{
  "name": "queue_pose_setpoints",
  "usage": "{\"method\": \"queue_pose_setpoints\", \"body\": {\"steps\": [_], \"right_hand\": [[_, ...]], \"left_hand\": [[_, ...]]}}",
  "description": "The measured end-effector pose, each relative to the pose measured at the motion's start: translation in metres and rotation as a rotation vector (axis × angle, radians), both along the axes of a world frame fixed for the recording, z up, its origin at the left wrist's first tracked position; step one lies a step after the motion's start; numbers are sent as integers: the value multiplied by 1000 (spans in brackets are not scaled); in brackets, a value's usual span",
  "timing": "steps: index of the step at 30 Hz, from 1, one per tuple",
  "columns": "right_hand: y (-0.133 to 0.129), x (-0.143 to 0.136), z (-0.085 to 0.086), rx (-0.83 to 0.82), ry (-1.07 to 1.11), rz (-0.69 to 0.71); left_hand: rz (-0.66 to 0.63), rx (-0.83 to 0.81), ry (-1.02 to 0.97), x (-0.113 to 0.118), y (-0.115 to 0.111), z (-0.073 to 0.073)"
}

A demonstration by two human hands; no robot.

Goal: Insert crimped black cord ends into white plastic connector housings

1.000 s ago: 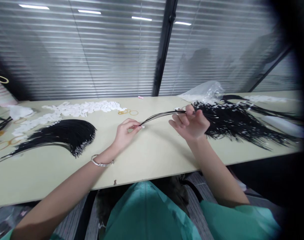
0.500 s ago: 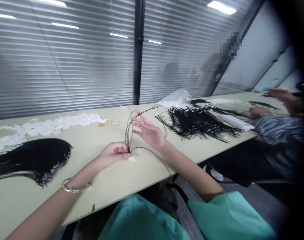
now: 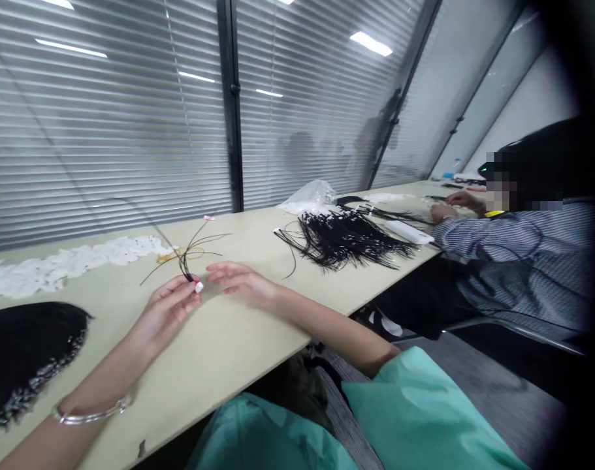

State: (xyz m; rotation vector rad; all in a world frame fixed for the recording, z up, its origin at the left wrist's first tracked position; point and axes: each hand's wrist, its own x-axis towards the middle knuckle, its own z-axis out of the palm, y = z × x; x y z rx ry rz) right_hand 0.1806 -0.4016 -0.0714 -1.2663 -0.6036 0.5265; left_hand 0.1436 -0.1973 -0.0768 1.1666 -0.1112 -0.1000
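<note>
My left hand (image 3: pixel 172 305) pinches a small bundle of thin black cords (image 3: pixel 185 264) near a white tag (image 3: pixel 199 286). The loose cord ends fan out above the fingers. Just right of the tag, my right hand (image 3: pixel 243 282) is open, its fingers stretched toward the left hand and holding nothing. Yellow rubber bands (image 3: pixel 172 255) lie on the table behind the cords. A thick pile of black cords (image 3: pixel 32 346) is at the far left, with a strip of white tags (image 3: pixel 76 264) behind it.
Another heap of black cords (image 3: pixel 351 238) lies on the table (image 3: pixel 258 339) to the right, near a clear plastic bag (image 3: pixel 309 196) and a white object (image 3: pixel 407 232). At the right sits a person in a striped sleeve (image 3: pixel 461 235), hands over the table.
The view has turned to the right. My left hand has rotated, bringing the white tag up beside its fingertips. My right hand has come down from the cords' upper ends to beside the tag.
</note>
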Motion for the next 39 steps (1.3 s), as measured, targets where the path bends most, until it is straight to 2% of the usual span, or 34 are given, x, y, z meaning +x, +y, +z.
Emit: {"method": "queue_pose_setpoints", "body": {"steps": [4, 8, 12, 16, 19, 25, 32, 36, 39], "right_hand": [[7, -1, -8, -71, -93, 131], [12, -1, -12, -93, -113, 159], [14, -4, -12, -128, -89, 115], [16, -7, -14, -186, -117, 16], [17, -6, -19, -216, -183, -97], [16, 2, -33, -156, -385, -117], [13, 5, -34, -213, -395, -196], [12, 2, -30, -223, -349, -185], [11, 1, -29, -240, -332, -172]], "left_hand": [[42, -78, 88, 3, 3, 1], [45, -78, 104, 6, 5, -2], [63, 36, 121, 8, 5, -8], [89, 197, -12, 4, 0, -9], [99, 271, -87, 0, -5, -7], [37, 361, -156, -6, -13, -5], [63, 354, -180, -8, -15, -5], [92, 252, -162, -7, -14, -4], [159, 159, -116, -3, -10, -4]]}}
